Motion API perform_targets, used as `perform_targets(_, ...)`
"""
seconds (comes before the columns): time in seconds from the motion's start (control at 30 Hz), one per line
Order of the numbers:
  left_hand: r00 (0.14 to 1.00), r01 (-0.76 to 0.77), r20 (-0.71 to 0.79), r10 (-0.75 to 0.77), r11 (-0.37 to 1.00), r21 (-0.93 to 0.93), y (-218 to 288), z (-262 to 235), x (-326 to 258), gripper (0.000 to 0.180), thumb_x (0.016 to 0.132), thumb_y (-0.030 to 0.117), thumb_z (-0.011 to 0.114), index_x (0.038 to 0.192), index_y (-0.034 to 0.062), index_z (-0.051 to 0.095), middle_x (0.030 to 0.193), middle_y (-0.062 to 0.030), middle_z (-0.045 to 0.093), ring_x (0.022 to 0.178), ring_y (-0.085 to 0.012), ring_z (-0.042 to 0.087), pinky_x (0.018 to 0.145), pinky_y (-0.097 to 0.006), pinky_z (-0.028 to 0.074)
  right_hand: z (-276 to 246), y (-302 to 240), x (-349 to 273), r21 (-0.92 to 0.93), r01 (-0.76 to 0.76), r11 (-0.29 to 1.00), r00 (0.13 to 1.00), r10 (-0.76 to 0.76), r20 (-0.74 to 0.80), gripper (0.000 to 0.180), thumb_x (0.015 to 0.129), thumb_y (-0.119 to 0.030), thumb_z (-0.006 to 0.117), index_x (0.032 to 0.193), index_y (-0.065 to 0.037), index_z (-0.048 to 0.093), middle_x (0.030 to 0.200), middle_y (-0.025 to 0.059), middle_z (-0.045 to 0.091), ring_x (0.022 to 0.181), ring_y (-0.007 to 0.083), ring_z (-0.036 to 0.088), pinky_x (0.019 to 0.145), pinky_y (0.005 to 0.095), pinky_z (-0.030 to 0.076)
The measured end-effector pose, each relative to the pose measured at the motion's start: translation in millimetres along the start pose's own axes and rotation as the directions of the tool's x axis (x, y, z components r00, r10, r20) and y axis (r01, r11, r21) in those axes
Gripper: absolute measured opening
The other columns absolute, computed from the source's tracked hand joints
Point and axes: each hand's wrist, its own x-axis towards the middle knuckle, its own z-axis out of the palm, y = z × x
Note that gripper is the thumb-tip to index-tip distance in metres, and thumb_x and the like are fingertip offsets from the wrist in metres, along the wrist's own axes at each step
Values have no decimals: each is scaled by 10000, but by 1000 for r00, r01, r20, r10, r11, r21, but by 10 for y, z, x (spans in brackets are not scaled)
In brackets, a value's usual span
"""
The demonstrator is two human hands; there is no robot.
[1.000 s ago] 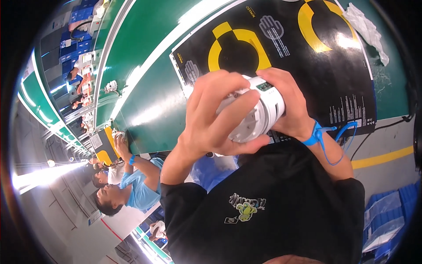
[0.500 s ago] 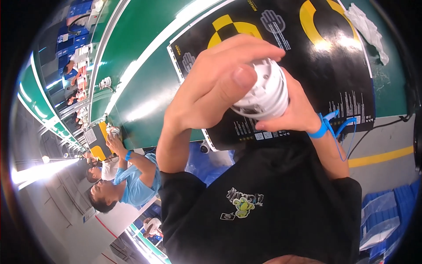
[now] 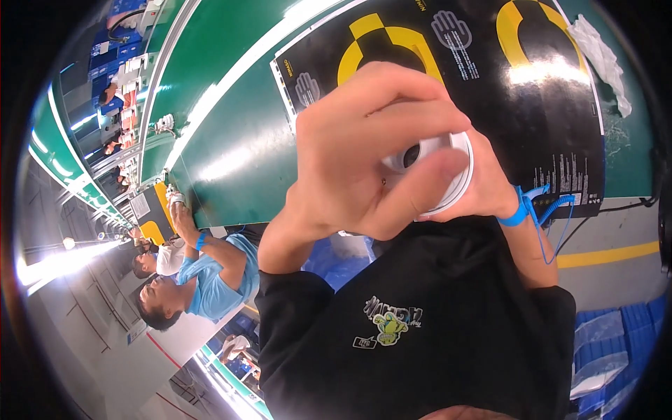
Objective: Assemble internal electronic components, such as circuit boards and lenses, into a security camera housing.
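Observation:
A white round device (image 3: 453, 183) with a dark opening on its face is held up close to the camera, above the black mat (image 3: 546, 112). My left hand (image 3: 364, 154) wraps over its front and top, thumb pressed on its rim. My right hand (image 3: 490, 192), with a blue coiled strap (image 3: 521, 210) on its wrist, cups the device from behind and below. Most of the device is hidden by my fingers.
The black mat with yellow shapes and white hand symbols lies on a green bench (image 3: 231, 126). A crumpled clear plastic bag (image 3: 598, 59) lies at the mat's far right. Other workers (image 3: 196, 280) sit at the bench further left. Blue bins (image 3: 609, 350) stand lower right.
Both hands have brought the device closer to the camera and turned it. My left hand now covers more of it, and a dark opening shows between my fingers.

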Motion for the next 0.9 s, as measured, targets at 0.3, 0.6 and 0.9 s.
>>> perform_targets(0.3,958,-284,39,283,959,13,-154,-27,-19,324,769,203,578,860,-88,685,855,-222,640,730,-262,624,608,-299,492,24,6,-9,-17,20,1000,1000,-20,-1,910,497,-310,916,1246,-24,484,1098,120,586,982,271,611,864,347,480)
perform_targets(0.6,931,-361,-15,364,927,105,-201,-17,-24,363,819,223,512,857,-98,678,842,-235,651,711,-267,635,620,-309,492,25,8,-7,-124,31,992,999,-33,-15,928,491,-316,915,1255,-12,483,1119,137,595,1016,279,616,888,346,479)
perform_targets(0.9,969,-248,7,248,967,60,-159,-49,-91,489,902,350,482,866,-98,674,849,-223,657,748,-281,643,644,-314,493,20,42,-6,-108,67,992,998,-65,26,936,492,-309,916,1264,-23,472,1101,135,592,985,277,619,866,350,485)
